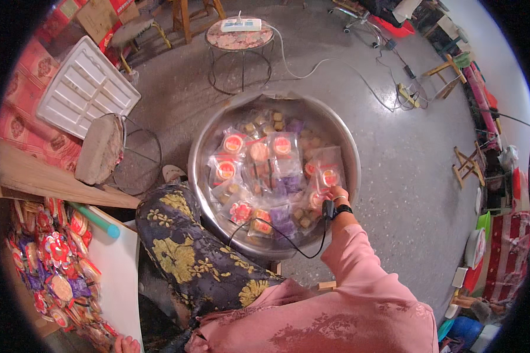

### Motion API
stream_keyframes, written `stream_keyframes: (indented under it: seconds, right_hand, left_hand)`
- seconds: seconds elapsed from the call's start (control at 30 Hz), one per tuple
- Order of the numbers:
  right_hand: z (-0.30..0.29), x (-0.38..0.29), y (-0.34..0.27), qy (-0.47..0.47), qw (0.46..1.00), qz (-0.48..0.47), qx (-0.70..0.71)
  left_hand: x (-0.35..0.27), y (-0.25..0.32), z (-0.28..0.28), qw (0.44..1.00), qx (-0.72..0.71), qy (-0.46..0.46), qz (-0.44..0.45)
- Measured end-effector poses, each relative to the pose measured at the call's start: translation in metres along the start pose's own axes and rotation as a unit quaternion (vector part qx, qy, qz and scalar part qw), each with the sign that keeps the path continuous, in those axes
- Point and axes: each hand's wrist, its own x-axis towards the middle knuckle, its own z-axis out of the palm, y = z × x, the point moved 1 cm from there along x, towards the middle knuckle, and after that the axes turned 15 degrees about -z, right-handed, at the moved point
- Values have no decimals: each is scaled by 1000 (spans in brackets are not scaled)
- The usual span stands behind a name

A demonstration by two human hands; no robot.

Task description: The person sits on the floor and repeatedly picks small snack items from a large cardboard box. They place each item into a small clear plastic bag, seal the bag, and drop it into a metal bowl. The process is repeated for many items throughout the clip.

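Observation:
In front of me stands a wide round metal basin [356, 152] holding several clear plastic packets of round and cube-shaped pieces. Purple-wrapped packets [283, 217] lie among them. My right hand [338, 194] is at the basin's right side, its fingertips against a clear packet [329, 176] with a red-and-orange round piece inside. Whether the fingers pinch it is hard to see. A black device [328, 208] with a cable sits at that wrist. Only the fingers of my left hand [127, 344] show, at the bottom edge beside a heap of wrapped packets [59, 264]; the rest is cut off.
A white board [115, 273] and a green tube [98, 221] lie beside the heap. Left of the basin is a padded stool [98, 150]. Beyond it, a round stool [240, 39] carries a power strip [241, 24], whose cable [331, 61] crosses the floor.

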Motion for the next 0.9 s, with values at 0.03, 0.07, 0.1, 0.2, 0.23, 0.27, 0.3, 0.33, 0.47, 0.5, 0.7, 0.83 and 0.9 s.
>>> stream_keyframes:
  seconds: [0.03,0.07,0.1,0.2,0.23,0.27,0.3,0.33,0.47,0.5,0.7,0.83,0.9]
  right_hand:
    - [1,-14,-4,53,989,-63,-126]
    - [4,-31,-9,105,955,-125,-249]
    - [6,-47,-17,150,898,-175,-375]
    - [10,-78,-44,76,837,-253,-480]
    - [12,-86,-50,59,801,-310,-509]
    - [17,-92,-53,31,750,-327,-574]
    - [18,-95,-55,-1,754,-318,-574]
    - [20,-95,-54,-37,757,-294,-582]
    - [26,-75,-40,-164,822,-121,-532]
    - [26,-70,-36,-182,826,-99,-524]
    - [22,-58,-38,-209,821,-130,-515]
    - [13,-83,-49,-157,826,-167,-515]
    - [9,-97,-50,-111,832,-186,-510]
  left_hand:
    - [-7,-5,11,970,195,115,85]
    - [-16,-10,24,880,373,262,136]
    - [-18,-13,38,831,434,311,157]
    - [-18,-15,68,809,476,305,162]
    - [-17,-16,73,806,483,303,162]
    - [-15,-16,76,803,488,300,163]
    - [-14,-16,78,800,494,298,163]
    - [-13,-16,78,797,500,298,163]
    - [-10,-20,77,792,512,289,166]
    - [-9,-20,77,790,515,287,167]
    - [-8,-26,67,790,522,267,180]
    - [-5,-26,41,786,531,221,228]
    - [3,-24,29,861,442,177,178]
